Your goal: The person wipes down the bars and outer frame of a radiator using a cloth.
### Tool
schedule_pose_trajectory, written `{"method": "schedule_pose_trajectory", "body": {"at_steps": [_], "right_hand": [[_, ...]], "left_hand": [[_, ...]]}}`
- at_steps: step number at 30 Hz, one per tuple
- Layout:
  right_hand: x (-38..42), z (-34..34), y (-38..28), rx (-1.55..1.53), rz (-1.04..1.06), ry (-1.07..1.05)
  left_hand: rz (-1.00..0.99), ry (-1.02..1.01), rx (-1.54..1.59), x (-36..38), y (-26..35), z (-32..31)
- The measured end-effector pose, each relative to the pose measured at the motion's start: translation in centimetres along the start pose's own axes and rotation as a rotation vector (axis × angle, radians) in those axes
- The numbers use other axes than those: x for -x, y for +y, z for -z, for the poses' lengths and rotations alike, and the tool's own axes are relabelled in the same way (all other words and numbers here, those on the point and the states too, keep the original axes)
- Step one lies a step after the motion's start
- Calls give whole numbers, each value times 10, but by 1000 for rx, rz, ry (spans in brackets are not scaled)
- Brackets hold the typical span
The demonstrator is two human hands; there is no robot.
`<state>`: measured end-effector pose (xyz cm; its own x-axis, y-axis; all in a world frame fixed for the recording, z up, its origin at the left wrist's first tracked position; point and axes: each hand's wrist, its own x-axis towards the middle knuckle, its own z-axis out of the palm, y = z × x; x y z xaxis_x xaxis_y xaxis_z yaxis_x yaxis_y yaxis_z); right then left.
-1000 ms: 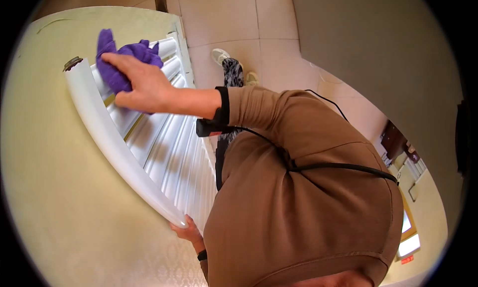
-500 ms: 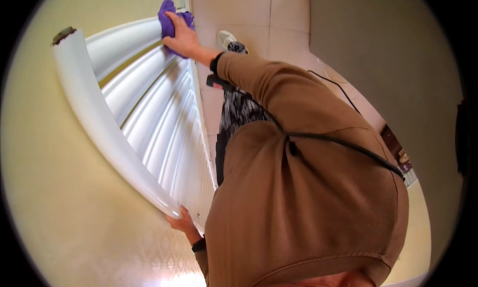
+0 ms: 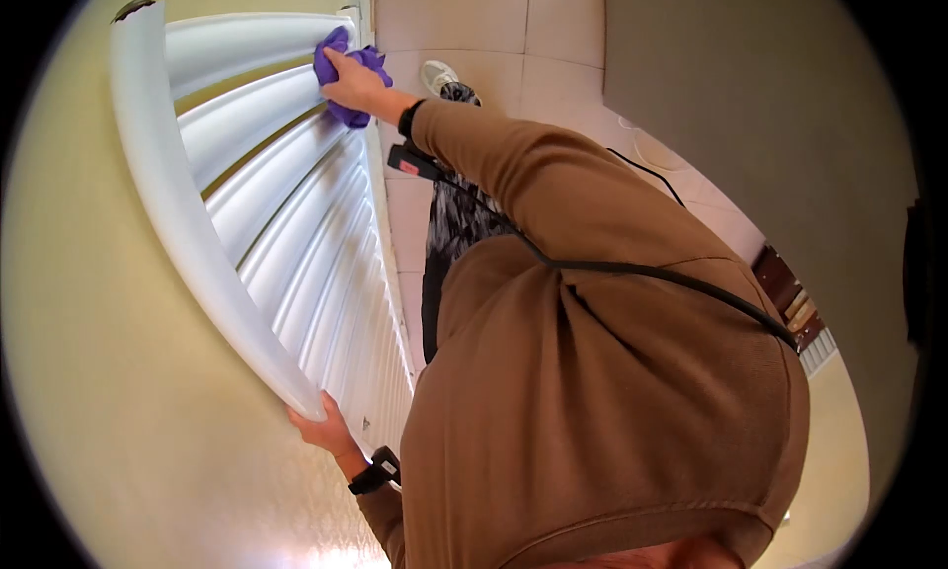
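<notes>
A white radiator (image 3: 183, 208) with a thick rounded rail and several wide flat columns stands against the wall. Bunched under my right hand (image 3: 354, 83) is a purple cloth (image 3: 346, 112), pressed on the second column from the far end, near the floor side. My right fingers are closed over the cloth. At the near part of the thick rail, my left hand (image 3: 324, 429) is wrapped around the rail, thumb on the front. The left fingers are partly hidden behind it. The far tip of the rail has a dark, rough end (image 3: 133, 9).
Pale yellow wall (image 3: 89, 371) lies behind the radiator. Pink floor tiles (image 3: 449, 16) run beside it, with my shoe (image 3: 437, 76) on them. A large grey surface (image 3: 750, 95) stands at the right. A black cord (image 3: 681, 273) crosses my brown top.
My right hand has moved the purple cloth from the outermost column to the second, so the outermost column's end now shows. The left hand stays on the rail; the view has shifted slightly.
</notes>
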<state>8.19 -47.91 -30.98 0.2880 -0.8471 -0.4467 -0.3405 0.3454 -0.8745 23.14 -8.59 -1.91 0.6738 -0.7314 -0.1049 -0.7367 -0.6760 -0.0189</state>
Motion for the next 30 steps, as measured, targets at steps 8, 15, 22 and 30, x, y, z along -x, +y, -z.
{"method": "schedule_pose_trajectory", "body": {"at_steps": [8, 15, 22, 30], "right_hand": [[171, -34, -87, -194, 112, -84], [259, -47, -121, -283, 302, -195], [208, -80, -37, -72, 50, -50], [156, -103, 31, 9, -157, -101]], "left_hand": [[-111, 84, -9, -1, -6, -4], [-34, 30, -31, -2, 1, -1], [-17, 30, 20, 0, 12, 3], [70, 6, -21, 3, -7, -4]]}}
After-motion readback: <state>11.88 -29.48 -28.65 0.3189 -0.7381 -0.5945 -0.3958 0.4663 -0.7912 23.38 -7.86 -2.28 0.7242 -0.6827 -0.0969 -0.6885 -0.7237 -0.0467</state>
